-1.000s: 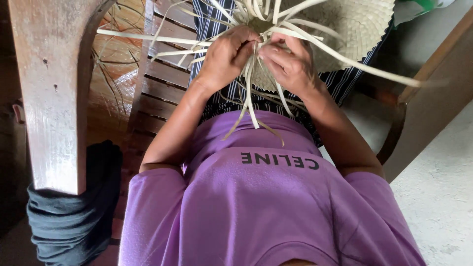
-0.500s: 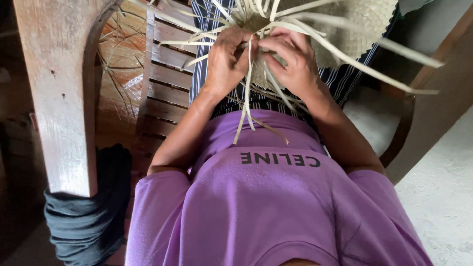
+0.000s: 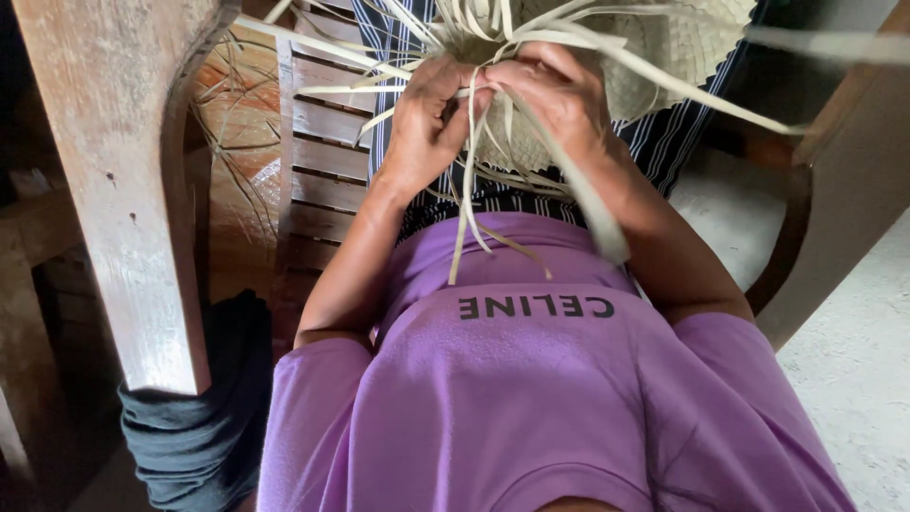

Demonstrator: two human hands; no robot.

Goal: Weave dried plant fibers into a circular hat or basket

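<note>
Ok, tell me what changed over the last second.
The left hand and right hand rose toward the frame's top with the woven straw piece. A loose strip swung down across the right forearm. Unchanged: both hands pinching strips at the weave, the wooden armrest, and the dark cloth.

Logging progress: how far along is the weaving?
Done: a broad woven mat section beyond the hands. In hand: left hand and right hand pinch loose strips at the woven edge. Left: many unwoven strips fan out; how much more is needed can't be judged.
</note>
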